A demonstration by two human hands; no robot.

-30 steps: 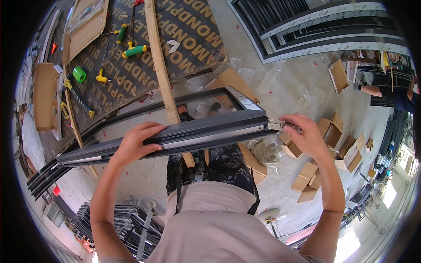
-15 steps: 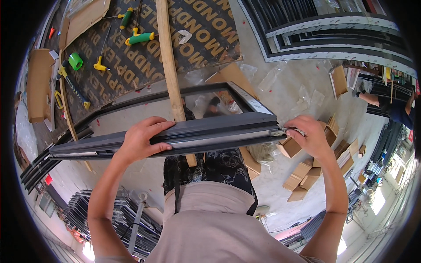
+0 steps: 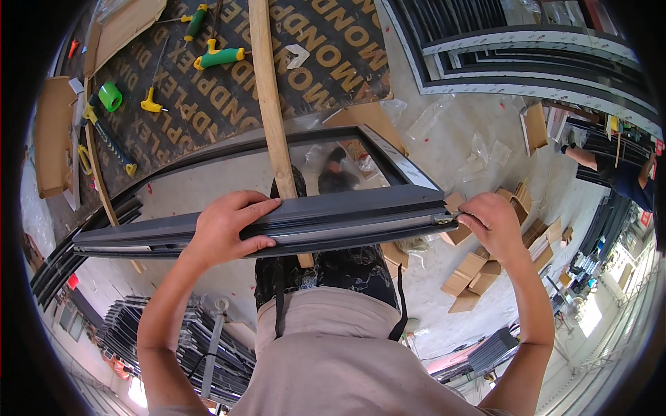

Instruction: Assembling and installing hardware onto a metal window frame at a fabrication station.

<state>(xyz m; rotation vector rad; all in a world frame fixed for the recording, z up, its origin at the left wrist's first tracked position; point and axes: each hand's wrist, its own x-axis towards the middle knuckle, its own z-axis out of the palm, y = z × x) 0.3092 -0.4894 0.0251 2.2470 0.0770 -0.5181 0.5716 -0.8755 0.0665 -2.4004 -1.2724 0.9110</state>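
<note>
My left hand (image 3: 225, 227) grips the near rail of a black window frame (image 3: 347, 210), fingers over its upper face and thumb against the side turned toward me. The frame stretches across in front of my waist, with that rail nearest to me. My right hand (image 3: 490, 220) is at the rail's right end, thumb and fingers curled close together just beside a small metal fitting (image 3: 442, 220) set in the groove there; I cannot tell whether they pinch anything. A wooden batten (image 3: 266, 90) runs from the desk (image 3: 361, 83) toward me and passes beneath the near rail, its end showing by my trousers. On the desk, a green-and-yellow T-handled driver (image 3: 220, 58) lies just left of the batten, and a white angled piece (image 3: 297, 57) lies to its right. Farther left are a yellow-handled hex key (image 3: 150, 103) and a green tape roll (image 3: 109, 96). Open cardboard boxes (image 3: 466, 274) sit on the floor beyond my right hand, and at the far right another person (image 3: 630, 179) is partly in view.
</note>
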